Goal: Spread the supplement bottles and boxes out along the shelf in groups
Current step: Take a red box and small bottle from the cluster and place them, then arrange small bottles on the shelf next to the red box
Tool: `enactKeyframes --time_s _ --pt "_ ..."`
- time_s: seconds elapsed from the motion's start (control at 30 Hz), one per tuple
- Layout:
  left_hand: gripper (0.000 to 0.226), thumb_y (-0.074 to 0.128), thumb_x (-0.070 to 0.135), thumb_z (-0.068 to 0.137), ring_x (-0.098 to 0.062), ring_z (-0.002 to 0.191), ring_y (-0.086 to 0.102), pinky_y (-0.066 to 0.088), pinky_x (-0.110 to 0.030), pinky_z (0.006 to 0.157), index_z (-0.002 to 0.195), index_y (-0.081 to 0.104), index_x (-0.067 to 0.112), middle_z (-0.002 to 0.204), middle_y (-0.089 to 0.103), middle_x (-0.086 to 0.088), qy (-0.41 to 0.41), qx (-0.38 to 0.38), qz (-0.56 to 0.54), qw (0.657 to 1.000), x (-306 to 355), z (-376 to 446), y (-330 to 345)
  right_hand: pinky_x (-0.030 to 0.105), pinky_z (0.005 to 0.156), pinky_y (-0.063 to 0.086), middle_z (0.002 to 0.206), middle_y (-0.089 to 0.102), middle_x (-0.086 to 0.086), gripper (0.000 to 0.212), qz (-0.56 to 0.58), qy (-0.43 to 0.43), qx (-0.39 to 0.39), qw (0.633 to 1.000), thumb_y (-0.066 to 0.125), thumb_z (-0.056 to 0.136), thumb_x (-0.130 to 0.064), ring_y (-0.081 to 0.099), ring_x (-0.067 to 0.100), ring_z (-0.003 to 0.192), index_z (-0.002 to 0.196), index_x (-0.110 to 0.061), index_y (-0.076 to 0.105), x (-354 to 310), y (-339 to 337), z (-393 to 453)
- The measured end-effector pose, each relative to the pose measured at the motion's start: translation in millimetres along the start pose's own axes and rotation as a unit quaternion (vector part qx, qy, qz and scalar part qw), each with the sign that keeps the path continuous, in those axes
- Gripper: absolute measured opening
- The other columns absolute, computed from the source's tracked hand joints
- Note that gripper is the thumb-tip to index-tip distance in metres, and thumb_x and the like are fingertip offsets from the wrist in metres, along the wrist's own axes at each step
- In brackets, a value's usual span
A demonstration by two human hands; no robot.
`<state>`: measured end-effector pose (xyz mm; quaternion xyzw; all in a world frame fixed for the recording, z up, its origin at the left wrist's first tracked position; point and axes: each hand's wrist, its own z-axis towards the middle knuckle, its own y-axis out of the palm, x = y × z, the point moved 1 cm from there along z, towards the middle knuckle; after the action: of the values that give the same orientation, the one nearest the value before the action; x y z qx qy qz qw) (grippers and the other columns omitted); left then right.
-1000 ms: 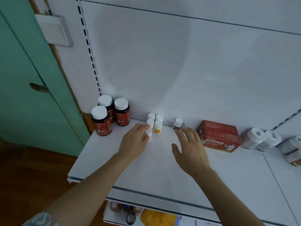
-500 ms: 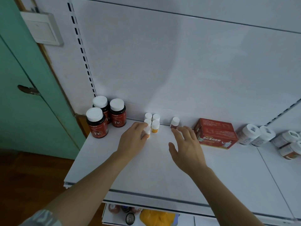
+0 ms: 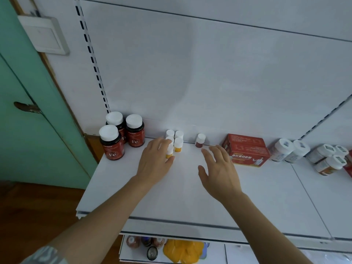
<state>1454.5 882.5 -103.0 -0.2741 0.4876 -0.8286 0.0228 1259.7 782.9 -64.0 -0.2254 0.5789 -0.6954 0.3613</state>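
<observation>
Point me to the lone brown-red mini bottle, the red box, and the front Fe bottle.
Lone mini bottle [image 3: 200,140]: head view, on its body below the white cap.
Red box [image 3: 247,156]: head view, on the front face.
Front Fe bottle [image 3: 112,149]: head view, on the red label.

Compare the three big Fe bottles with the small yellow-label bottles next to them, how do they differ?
The Fe bottles are much larger, with dark bodies and red labels; the small yellow-label bottles are pale with yellow bands. The Fe bottles stand untouched at the shelf's left end, while the left hand holds the frontmost small bottle. There are three Fe bottles; at least five small ones show. Both groups stand upright, clustered, with white caps.
</observation>
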Motion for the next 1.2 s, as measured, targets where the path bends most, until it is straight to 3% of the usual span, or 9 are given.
enactKeyframes --time_s 0.27,0.53,0.67,0.8,1.07,1.2 --pt "0.048 0.052 0.037 0.093 -0.030 0.134 0.043 0.037 -0.044 0.110 0.133 0.055 0.010 0.138 0.052 -0.009 0.102 0.014 0.029 0.994 65.8 -4.8 11.9 0.045 0.120 0.021 0.158 0.031 0.013 0.062 -0.054 0.055 -0.009 0.997 0.040 0.099 -0.049 0.022 0.032 0.149 0.150 -0.013 0.035 28.3 -13.8 -37.1" --pt "0.064 0.038 0.053 0.100 -0.025 0.152 0.011 0.008 -0.043 0.122 0.153 0.030 0.020 0.162 0.024 -0.004 0.156 -0.072 0.059 0.983 194.0 -14.2 38.7 0.051 0.117 0.029 0.154 0.038 0.018 0.068 -0.062 0.148 0.018 0.987 0.032 0.097 -0.053 0.030 0.037 0.145 0.148 -0.009 0.039 109.9 -46.6 -106.9" --pt "0.061 0.045 0.048 0.097 -0.029 0.149 0.018 0.016 -0.046 0.122 0.149 0.038 0.018 0.158 0.033 -0.007 0.197 -0.072 0.048 0.977 275.6 -29.0 63.3 0.053 0.114 0.033 0.151 0.041 0.020 0.066 -0.066 0.182 0.039 0.980 0.035 0.097 -0.051 0.034 0.038 0.142 0.146 -0.008 0.043 174.2 -69.9 -160.9" --pt "0.061 0.047 0.043 0.097 -0.029 0.149 0.017 0.012 -0.044 0.123 0.151 0.034 0.018 0.159 0.029 -0.009 0.221 -0.086 0.026 0.971 370.9 -48.6 94.1 0.053 0.113 0.033 0.151 0.042 0.019 0.066 -0.073 0.216 0.051 0.972 0.032 0.097 -0.051 0.035 0.038 0.142 0.145 -0.008 0.043 251.1 -99.8 -219.8" --pt "0.061 0.050 0.038 0.095 -0.031 0.147 0.022 0.017 -0.044 0.121 0.150 0.036 0.016 0.157 0.033 -0.010 0.285 -0.122 0.012 0.951 548.5 -71.2 164.1 0.048 0.122 0.018 0.160 0.028 0.012 0.070 -0.079 0.305 0.043 0.948 0.018 0.098 -0.058 0.018 0.032 0.150 0.153 -0.016 0.029 396.0 -150.0 -323.8" --pt "0.061 0.049 0.039 0.097 -0.029 0.148 0.020 0.016 -0.043 0.122 0.151 0.034 0.018 0.158 0.031 -0.009 0.323 -0.143 -0.006 0.935 631.5 -69.3 206.8 0.048 0.121 0.019 0.160 0.028 0.012 0.067 -0.073 0.357 0.065 0.929 0.023 0.100 -0.055 0.018 0.031 0.150 0.153 -0.014 0.029 467.9 -173.0 -361.2"
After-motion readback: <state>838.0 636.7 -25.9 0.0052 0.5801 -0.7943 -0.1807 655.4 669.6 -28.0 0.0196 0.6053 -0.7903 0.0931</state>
